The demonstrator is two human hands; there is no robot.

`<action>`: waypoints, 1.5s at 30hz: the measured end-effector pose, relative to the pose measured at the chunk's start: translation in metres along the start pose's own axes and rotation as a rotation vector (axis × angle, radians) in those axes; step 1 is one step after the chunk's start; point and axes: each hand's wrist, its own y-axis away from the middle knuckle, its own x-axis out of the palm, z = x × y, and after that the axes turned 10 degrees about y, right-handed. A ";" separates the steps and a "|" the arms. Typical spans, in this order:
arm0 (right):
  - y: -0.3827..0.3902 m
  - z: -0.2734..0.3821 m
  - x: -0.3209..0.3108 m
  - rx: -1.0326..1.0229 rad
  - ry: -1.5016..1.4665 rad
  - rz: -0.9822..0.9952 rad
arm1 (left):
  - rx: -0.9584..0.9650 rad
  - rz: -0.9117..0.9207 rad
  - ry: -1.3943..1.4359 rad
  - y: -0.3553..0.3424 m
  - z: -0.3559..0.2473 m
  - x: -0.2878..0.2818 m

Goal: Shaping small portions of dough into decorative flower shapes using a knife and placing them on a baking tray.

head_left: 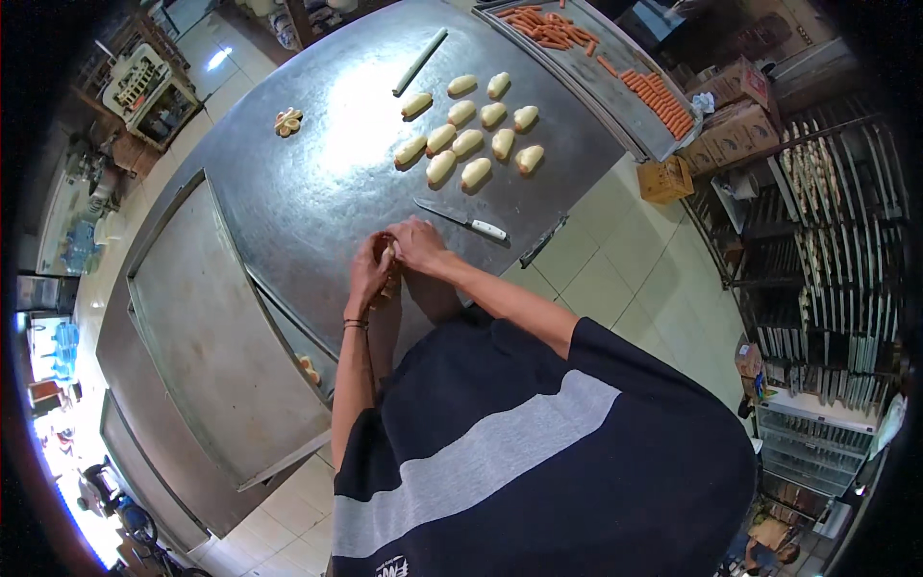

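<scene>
Fingers curled inward, the left hand (368, 272) pinches a small piece (389, 287), apparently dough, part of which shows below its fingers. The right hand (419, 246) meets it from the other side, knuckles up; its fingertips are hidden, so I cannot tell how firmly its own grip is pressed together. The piece is just above the near edge of the surface (317, 202), close in front of the person's dark shirt (577, 433).

Just beyond the right hand lies a knife (461, 220), its white handle toward the right and its blade pointing up and left. Farther off, pale rolls (467, 143) lie in a loose cluster, some nearly touching, with brownish filling at the ends of several. Beyond them a dark rod (420, 62) lies at a slant. One flower-shaped bun (287, 121) sits well apart on the left.

A bare tray (221, 327) overlaps the surface's left side, with a few shaped pieces partly covered beneath its right edge. At the upper right, another tray (633, 60) carries sausages (659, 103), some in a neat row, others heaped.
</scene>
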 end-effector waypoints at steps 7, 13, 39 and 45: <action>0.016 0.027 0.004 -0.026 -0.379 0.016 | -0.073 -0.209 -0.022 0.014 0.018 -0.003; 0.027 0.017 0.027 -0.085 -0.107 0.031 | -0.160 -0.309 0.099 0.018 0.023 -0.015; 0.043 0.020 0.006 -0.032 -0.267 0.080 | -0.053 -0.405 -0.080 0.049 -0.004 -0.018; 0.025 0.021 0.002 -0.119 -0.413 0.091 | -0.033 -0.227 -0.035 0.045 -0.027 0.001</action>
